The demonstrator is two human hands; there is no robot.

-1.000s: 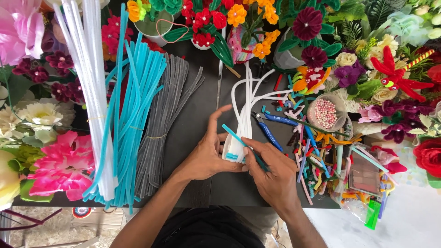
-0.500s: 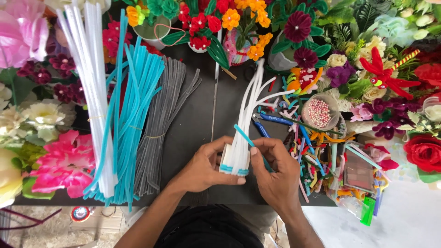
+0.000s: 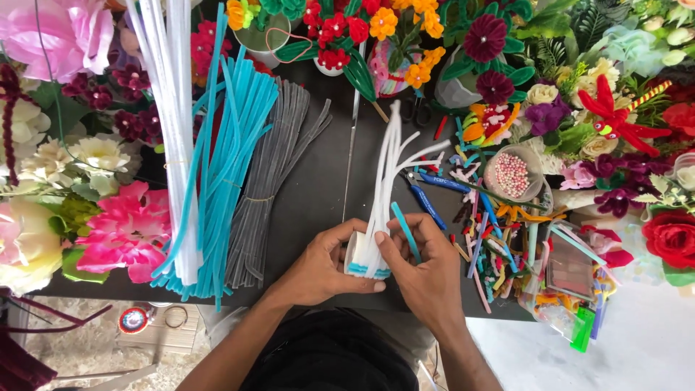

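Observation:
Both of my hands meet at the near edge of a dark table (image 3: pixel 318 181). My left hand (image 3: pixel 318 266) pinches the lower end of a bunch of white pipe cleaners (image 3: pixel 387 181) that fans out away from me; the bunch's bottom ends are tipped with teal. My right hand (image 3: pixel 423 271) grips the same bunch from the right and also holds a short teal pipe cleaner (image 3: pixel 405 230) slanting up between its fingers.
Bundles of white (image 3: pixel 170 108), teal (image 3: pixel 224 159) and grey pipe cleaners (image 3: pixel 271 166) lie at left. Blue-handled pliers (image 3: pixel 427 192), a bowl of pink beads (image 3: pixel 512 172) and coloured scraps sit at right. Artificial flowers ring the table.
The white bunch has come a little nearer to me and to the left, both hands still on it. My right hand's fingers have shifted, bringing the short teal piece closer to the bunch.

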